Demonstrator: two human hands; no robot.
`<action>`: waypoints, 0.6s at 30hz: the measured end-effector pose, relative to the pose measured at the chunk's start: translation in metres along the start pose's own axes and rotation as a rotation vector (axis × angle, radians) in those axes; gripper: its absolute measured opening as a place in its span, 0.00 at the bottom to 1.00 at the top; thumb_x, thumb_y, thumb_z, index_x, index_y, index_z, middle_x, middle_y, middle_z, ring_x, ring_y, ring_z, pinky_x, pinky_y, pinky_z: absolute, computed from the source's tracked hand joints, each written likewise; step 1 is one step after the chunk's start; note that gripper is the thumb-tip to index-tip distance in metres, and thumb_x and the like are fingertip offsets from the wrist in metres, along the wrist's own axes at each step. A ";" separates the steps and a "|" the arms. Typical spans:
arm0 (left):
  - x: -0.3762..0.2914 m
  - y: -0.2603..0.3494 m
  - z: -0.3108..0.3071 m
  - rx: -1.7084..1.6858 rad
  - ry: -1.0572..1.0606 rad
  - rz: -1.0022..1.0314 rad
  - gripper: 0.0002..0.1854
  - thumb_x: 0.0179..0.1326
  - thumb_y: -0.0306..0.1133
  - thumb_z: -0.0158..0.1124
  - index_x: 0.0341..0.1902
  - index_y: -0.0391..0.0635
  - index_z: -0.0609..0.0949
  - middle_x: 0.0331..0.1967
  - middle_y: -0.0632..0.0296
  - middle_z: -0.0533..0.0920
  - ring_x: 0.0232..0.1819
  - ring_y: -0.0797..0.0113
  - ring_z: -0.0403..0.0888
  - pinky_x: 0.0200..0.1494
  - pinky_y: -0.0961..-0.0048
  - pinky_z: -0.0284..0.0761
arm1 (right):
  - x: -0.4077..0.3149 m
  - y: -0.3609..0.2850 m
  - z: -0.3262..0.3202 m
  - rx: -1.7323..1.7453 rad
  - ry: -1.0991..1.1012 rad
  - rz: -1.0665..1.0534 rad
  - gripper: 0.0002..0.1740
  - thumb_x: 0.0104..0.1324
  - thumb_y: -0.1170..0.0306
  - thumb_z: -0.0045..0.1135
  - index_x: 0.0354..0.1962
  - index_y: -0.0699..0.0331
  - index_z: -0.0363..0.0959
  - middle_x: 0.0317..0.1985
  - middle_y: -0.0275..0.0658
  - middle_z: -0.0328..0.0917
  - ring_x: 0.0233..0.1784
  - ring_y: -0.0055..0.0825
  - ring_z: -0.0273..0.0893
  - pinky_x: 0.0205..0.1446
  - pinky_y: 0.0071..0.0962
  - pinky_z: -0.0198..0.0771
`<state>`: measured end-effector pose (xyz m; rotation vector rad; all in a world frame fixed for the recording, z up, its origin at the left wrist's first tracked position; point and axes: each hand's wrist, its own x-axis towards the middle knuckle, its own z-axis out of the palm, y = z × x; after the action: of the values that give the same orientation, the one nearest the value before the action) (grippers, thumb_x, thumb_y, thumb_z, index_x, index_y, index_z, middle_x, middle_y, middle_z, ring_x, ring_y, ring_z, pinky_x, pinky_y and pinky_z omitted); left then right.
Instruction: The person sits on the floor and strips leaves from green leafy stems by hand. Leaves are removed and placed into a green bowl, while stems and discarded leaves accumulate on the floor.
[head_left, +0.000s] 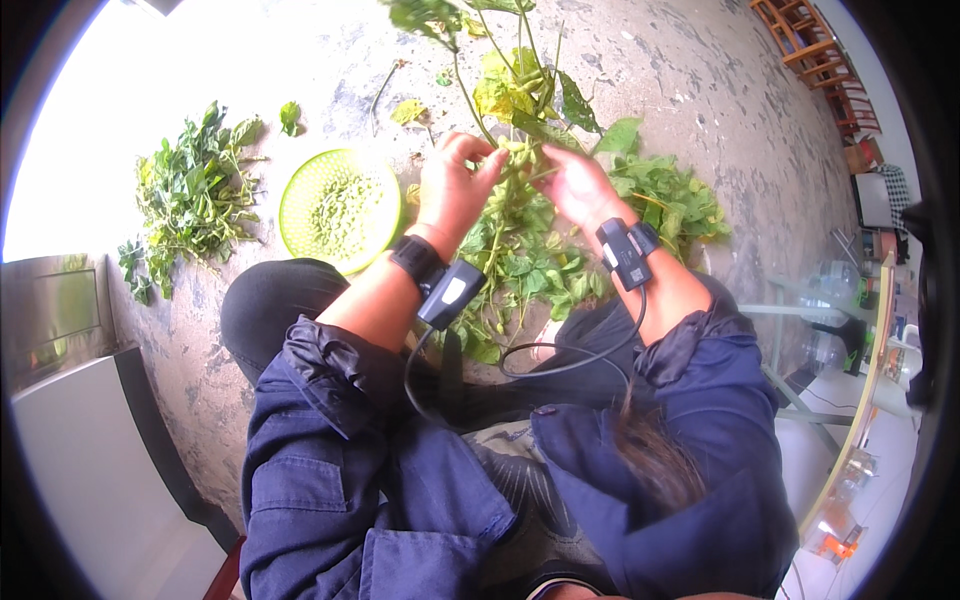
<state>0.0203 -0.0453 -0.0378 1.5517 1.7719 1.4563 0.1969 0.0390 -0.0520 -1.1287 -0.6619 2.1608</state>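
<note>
A leafy bean plant (499, 225) with green pods stands between my hands, its yellowing leaves reaching away from me. My left hand (461, 180) has its thumb and fingers closed at a green pod (514, 145) on the stem. On the stem's other side, my right hand (576, 186) is curled against the stalks, its fingertips partly hidden by leaves. Left of my left hand, a round yellow-green plastic colander (294, 196) holds many picked pods (345, 214). Both wrists wear black strapped devices joined to a cable.
A heap of bean plants (199, 195) lies on the concrete floor (697, 82) at the left. More leafy cuttings (667, 199) lie right of my right hand. Wooden chairs (814, 49) stand at the far right; a glass-topped table (847, 450) with a metal frame is at my right.
</note>
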 end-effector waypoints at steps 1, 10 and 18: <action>0.002 -0.003 -0.001 0.038 0.006 -0.055 0.14 0.56 0.39 0.70 0.37 0.41 0.81 0.29 0.59 0.80 0.31 0.69 0.78 0.36 0.73 0.75 | 0.000 0.001 -0.002 0.007 -0.050 -0.001 0.10 0.67 0.70 0.51 0.45 0.63 0.71 0.40 0.38 0.77 0.38 0.29 0.75 0.44 0.31 0.73; 0.002 -0.016 0.003 -0.641 -0.376 -0.707 0.18 0.65 0.38 0.59 0.55 0.42 0.75 0.47 0.58 0.81 0.43 0.70 0.79 0.45 0.73 0.75 | -0.001 0.005 0.001 0.034 -0.129 0.115 0.16 0.73 0.64 0.34 0.48 0.60 0.69 0.41 0.38 0.77 0.40 0.30 0.76 0.45 0.34 0.73; 0.003 -0.014 -0.001 -1.030 -0.270 -0.807 0.23 0.60 0.22 0.54 0.61 0.38 0.67 0.50 0.56 0.76 0.47 0.65 0.79 0.50 0.71 0.74 | -0.009 0.003 0.013 -0.006 -0.037 0.144 0.17 0.73 0.64 0.33 0.47 0.62 0.69 0.40 0.38 0.78 0.38 0.29 0.77 0.43 0.32 0.75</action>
<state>0.0115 -0.0416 -0.0481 0.3894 0.9646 1.2742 0.1889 0.0290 -0.0419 -1.1741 -0.6204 2.3069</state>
